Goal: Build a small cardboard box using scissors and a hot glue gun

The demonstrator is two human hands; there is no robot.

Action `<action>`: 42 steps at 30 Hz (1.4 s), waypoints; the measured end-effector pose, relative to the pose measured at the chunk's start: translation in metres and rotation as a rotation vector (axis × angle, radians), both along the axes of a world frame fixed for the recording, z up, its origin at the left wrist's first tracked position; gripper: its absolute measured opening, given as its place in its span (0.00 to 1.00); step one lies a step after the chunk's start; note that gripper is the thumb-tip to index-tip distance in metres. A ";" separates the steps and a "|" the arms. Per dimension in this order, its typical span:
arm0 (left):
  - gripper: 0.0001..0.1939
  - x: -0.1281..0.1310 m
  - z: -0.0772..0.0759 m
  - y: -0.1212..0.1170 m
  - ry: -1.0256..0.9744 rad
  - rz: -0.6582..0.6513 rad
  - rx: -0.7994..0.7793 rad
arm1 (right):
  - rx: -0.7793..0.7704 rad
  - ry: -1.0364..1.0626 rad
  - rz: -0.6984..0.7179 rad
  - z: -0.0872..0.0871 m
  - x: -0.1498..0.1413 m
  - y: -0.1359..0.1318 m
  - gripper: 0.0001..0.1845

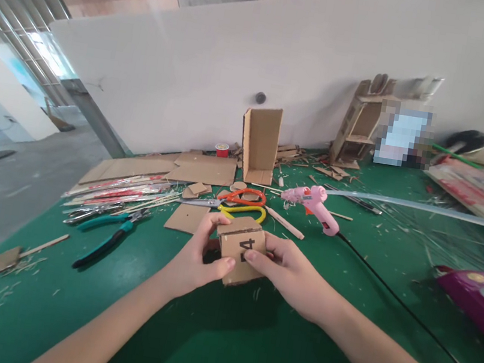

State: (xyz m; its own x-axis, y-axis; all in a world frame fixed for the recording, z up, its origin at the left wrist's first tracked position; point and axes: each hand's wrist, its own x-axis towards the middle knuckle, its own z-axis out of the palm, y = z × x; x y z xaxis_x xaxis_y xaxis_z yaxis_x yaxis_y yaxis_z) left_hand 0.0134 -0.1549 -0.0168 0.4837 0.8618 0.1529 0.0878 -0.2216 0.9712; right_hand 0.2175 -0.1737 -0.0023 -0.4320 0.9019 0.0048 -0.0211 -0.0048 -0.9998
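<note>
Between my two hands is a small cardboard box (233, 265) with a black "4" printed on the side facing me. My left hand (197, 254) grips its left side, thumb on the front face. From the right, my right hand (290, 267) holds it, with the thumb pressed beside the printed mark. The fingers behind the box are partly hidden. Just beyond it lie scissors (246, 212) with one orange and one yellow handle. A flat cardboard piece (186, 218) rests near my left hand.
A pink glue gun (315, 204) with a long clear stick lies at right, its black cord trailing forward. Teal-handled pliers (114, 232) and wrapped sticks (117, 193) are at left. Behind stand an open cardboard box (262, 142) and a cardboard tower (359, 126). A purple tool (470, 294) sits far right.
</note>
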 end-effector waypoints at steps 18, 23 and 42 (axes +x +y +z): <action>0.26 0.006 0.003 -0.002 -0.054 -0.046 -0.099 | -0.015 -0.083 -0.032 0.000 0.006 0.001 0.14; 0.25 0.008 0.004 -0.003 -0.053 -0.016 -0.115 | -0.020 -0.071 -0.051 0.003 0.003 0.001 0.12; 0.30 -0.010 0.006 0.001 -0.177 -0.122 -0.223 | -0.074 0.071 -0.109 -0.005 0.001 0.002 0.19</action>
